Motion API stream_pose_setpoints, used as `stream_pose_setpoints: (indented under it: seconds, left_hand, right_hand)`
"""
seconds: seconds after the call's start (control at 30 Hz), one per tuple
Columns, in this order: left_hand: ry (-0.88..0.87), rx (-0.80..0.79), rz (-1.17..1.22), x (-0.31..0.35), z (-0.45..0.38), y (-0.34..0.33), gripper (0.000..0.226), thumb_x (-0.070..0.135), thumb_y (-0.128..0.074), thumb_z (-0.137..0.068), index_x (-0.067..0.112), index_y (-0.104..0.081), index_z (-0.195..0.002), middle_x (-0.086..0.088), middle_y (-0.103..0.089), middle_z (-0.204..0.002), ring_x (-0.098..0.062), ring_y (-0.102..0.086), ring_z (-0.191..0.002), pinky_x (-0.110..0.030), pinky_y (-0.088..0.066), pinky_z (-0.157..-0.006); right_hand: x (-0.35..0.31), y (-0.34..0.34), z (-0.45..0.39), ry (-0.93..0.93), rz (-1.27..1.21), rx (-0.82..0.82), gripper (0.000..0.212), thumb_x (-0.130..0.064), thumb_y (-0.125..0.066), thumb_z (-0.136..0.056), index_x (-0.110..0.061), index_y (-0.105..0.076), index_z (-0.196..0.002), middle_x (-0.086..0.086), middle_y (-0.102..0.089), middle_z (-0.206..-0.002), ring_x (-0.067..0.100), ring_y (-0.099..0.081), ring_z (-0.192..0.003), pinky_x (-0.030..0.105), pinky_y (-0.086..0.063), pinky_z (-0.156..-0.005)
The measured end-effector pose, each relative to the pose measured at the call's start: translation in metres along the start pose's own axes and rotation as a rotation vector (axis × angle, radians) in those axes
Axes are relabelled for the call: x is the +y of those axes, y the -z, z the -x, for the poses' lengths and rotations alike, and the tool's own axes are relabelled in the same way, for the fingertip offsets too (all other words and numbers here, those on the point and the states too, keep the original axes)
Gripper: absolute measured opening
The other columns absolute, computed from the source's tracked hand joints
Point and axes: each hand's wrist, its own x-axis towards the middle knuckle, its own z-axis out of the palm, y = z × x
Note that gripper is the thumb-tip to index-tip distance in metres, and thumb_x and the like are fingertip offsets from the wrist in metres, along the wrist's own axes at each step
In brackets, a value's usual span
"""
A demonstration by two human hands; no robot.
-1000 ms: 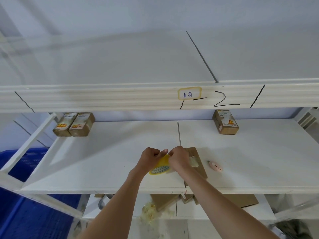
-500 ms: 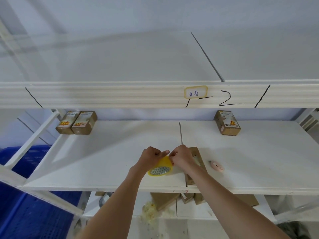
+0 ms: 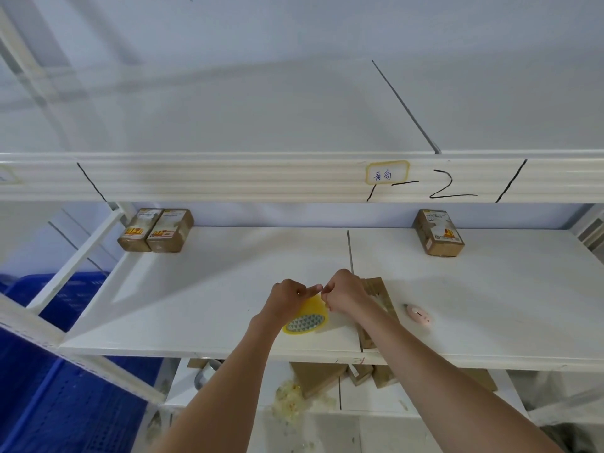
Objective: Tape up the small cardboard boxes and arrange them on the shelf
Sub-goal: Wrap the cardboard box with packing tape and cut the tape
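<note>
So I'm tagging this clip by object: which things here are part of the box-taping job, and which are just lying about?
Part of the job:
- yellow tape roll, held by left hand and right hand
- box being taped
- two boxes at back left
- box at back right
- shelf

Lying about:
- pink object
- blue crate
- cardboard on the lower shelf

3 taped boxes (image 3: 156, 229) on shelf (image 3: 196, 289), 1 seemingly unsealed (image 3: 379, 291)

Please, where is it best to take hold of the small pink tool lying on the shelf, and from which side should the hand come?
Probably across the middle of the pink tool, thumb and fingers on its long sides, coming from above. It lies flat on the shelf, so only top and sides are free. The right hand is nearer, with the cardboard box between them.
</note>
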Motion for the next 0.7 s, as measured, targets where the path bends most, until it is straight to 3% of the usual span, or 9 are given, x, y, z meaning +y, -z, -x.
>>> stream_pose_setpoints:
  seconds: [0.17, 0.3, 0.37, 0.47, 0.57, 0.63, 0.7]
  left_hand:
    - [0.010, 0.005, -0.015, 0.001, 0.008, 0.002, 0.060, 0.066, -0.051, -0.093, 0.021, -0.053, -0.054, 0.000, -0.050, -0.056, -0.016, -0.052, -0.052, -0.025, -0.040, -0.056]
    - [0.068, 0.071, 0.103, -0.005, 0.016, -0.002, 0.069, 0.064, -0.045, -0.097, 0.015, -0.031, -0.050, -0.001, -0.039, -0.049, -0.016, -0.041, -0.047, -0.028, -0.034, -0.054]
    - [0.077, 0.087, 0.137, -0.010, 0.017, 0.000, 0.068, 0.064, -0.043, -0.098, 0.014, -0.030, -0.053, -0.002, -0.040, -0.051, -0.017, -0.040, -0.049, -0.027, -0.033, -0.053]
    - [0.079, 0.075, 0.094, -0.012, 0.020, 0.002, 0.068, 0.064, -0.042, -0.099, 0.011, -0.038, -0.055, -0.005, -0.044, -0.053, -0.018, -0.044, -0.051, -0.029, -0.036, -0.056]
    - [0.098, 0.031, 0.150, -0.011, 0.025, 0.002, 0.066, 0.062, -0.036, -0.101, 0.007, -0.058, -0.071, -0.007, -0.057, -0.070, -0.021, -0.057, -0.067, -0.031, -0.041, -0.068]
    - [0.159, -0.033, 0.319, -0.014, 0.028, 0.002, 0.061, 0.054, -0.033, -0.105, 0.007, -0.071, -0.099, -0.007, -0.063, -0.095, -0.023, -0.062, -0.090, -0.033, -0.041, -0.081]
    - [0.171, -0.119, 0.443, -0.017, 0.034, 0.007, 0.047, 0.044, -0.040, -0.106, 0.010, -0.070, -0.117, -0.006, -0.063, -0.112, -0.024, -0.060, -0.105, -0.037, -0.041, -0.090]
  right_hand:
    - [-0.008, -0.002, 0.000, -0.002, 0.013, -0.029, 0.018, -0.009, -0.062, -0.095, -0.003, -0.068, -0.111, 0.015, -0.071, -0.108, 0.028, -0.070, -0.096, 0.039, -0.060, -0.089]
    - [-0.007, 0.001, 0.004, 0.049, 0.036, -0.080, 0.024, -0.016, -0.059, -0.099, -0.008, -0.070, -0.118, 0.009, -0.069, -0.120, 0.026, -0.065, -0.109, 0.034, -0.054, -0.092]
    - [-0.005, 0.006, 0.005, 0.059, -0.027, -0.137, 0.023, -0.019, -0.063, -0.099, -0.009, -0.073, -0.117, 0.008, -0.070, -0.121, 0.025, -0.065, -0.113, 0.031, -0.052, -0.092]
    - [-0.004, 0.006, 0.008, 0.023, -0.148, -0.237, 0.023, -0.011, -0.074, -0.091, -0.004, -0.071, -0.112, 0.017, -0.074, -0.106, 0.024, -0.075, -0.092, 0.033, -0.062, -0.084]
    - [-0.006, 0.001, 0.008, 0.038, -0.116, -0.206, 0.023, 0.001, -0.080, -0.082, -0.005, -0.070, -0.103, 0.019, -0.073, -0.100, 0.026, -0.077, -0.077, 0.030, -0.064, -0.067]
    - [-0.005, 0.002, 0.007, 0.034, -0.112, -0.174, 0.023, 0.005, -0.081, -0.080, -0.005, -0.072, -0.098, 0.015, -0.067, -0.102, 0.028, -0.076, -0.075, 0.032, -0.064, -0.065]
    - [-0.004, 0.004, 0.006, 0.031, -0.097, -0.153, 0.023, 0.006, -0.081, -0.079, -0.006, -0.074, -0.097, 0.015, -0.063, -0.108, 0.025, -0.074, -0.073, 0.033, -0.065, -0.067]
